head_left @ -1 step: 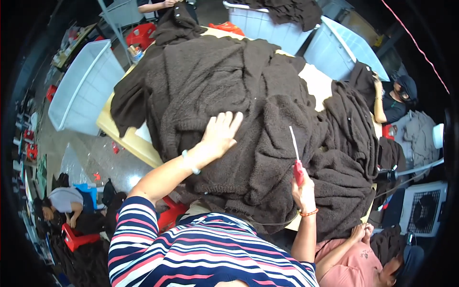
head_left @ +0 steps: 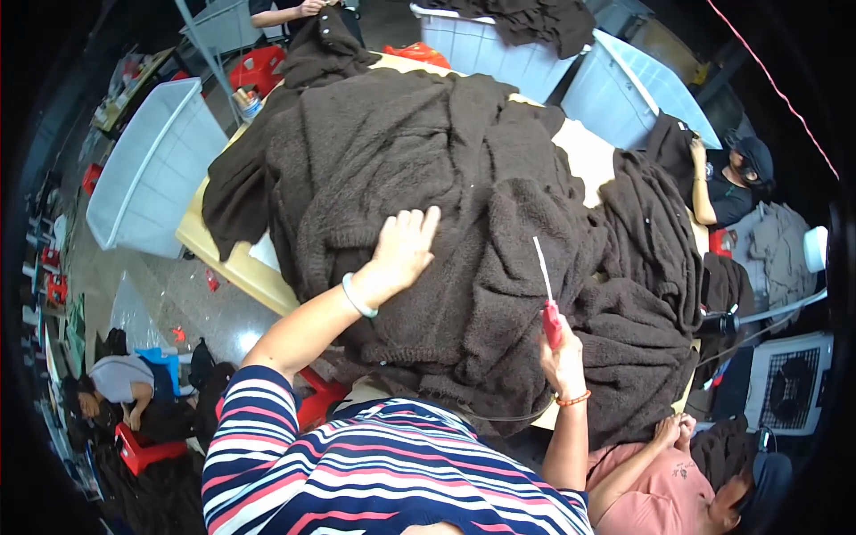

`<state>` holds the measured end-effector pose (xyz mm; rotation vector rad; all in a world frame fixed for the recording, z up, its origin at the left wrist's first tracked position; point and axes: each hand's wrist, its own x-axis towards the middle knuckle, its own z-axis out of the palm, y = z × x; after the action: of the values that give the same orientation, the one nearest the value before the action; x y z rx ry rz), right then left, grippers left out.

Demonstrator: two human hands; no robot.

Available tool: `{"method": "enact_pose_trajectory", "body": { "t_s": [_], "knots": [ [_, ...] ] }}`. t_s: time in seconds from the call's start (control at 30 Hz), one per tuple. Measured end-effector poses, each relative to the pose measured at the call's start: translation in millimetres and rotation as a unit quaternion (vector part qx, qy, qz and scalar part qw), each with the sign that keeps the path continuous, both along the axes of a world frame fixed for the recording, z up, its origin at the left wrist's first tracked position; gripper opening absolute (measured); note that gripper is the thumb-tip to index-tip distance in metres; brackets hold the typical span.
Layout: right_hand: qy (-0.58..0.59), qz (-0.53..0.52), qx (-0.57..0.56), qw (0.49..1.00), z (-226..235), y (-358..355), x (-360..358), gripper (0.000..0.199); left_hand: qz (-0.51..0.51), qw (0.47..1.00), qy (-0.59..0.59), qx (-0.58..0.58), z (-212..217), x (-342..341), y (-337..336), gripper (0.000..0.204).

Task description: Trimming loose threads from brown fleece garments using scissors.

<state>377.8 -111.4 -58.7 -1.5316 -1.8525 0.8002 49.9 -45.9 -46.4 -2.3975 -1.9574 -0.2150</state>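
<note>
A dark brown fuzzy knit garment (head_left: 374,152) lies spread over the table in front of me. My left hand (head_left: 403,251) rests flat on it, fingers stretched out and nothing in its grasp. In my right hand (head_left: 563,361) is a red-handled tool (head_left: 553,323) with a long, thin, pale rod pointing away from me over the cloth. My fingers are wrapped round its handle. A thin cord or hose (head_left: 508,417) runs near my right wrist; where it joins is hidden. More brown knit garments (head_left: 624,348) lie bunched to the right.
The pale yellow table (head_left: 236,263) shows at its left edge. White bins stand at the left (head_left: 152,169), far side (head_left: 486,45) and right (head_left: 624,94). Co-workers sit at the right (head_left: 731,192), lower right (head_left: 655,490) and lower left (head_left: 125,379). Red stools (head_left: 147,450) stand nearby.
My left hand has shifted slightly on the garment, its fingers now closer together. The tool in my right hand has barely moved. The whole view has shifted a little.
</note>
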Motion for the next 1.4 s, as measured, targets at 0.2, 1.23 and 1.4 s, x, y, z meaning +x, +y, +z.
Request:
{"method": "enact_pose_trajectory", "body": {
  "t_s": [0.2,1.23,1.4],
  "knots": [
    [-0.067,-0.001,-0.099,0.993,39.9,-17.3,-30.1,0.03,0.047,0.845,-0.508,-0.161,-12.8,-38.6,22.1,0.019],
    [-0.137,0.02,-0.111,0.984,47.1,-1.3,-77.9,0.021,-0.036,0.904,-0.407,-0.127,-52.0,-3.4,83.0,0.023],
    [-0.143,0.126,-0.101,0.976,52.0,-2.4,-77.0,0.022,-0.015,0.864,-0.46,-0.206,-57.4,-14.4,70.8,0.013]
  ]
}}
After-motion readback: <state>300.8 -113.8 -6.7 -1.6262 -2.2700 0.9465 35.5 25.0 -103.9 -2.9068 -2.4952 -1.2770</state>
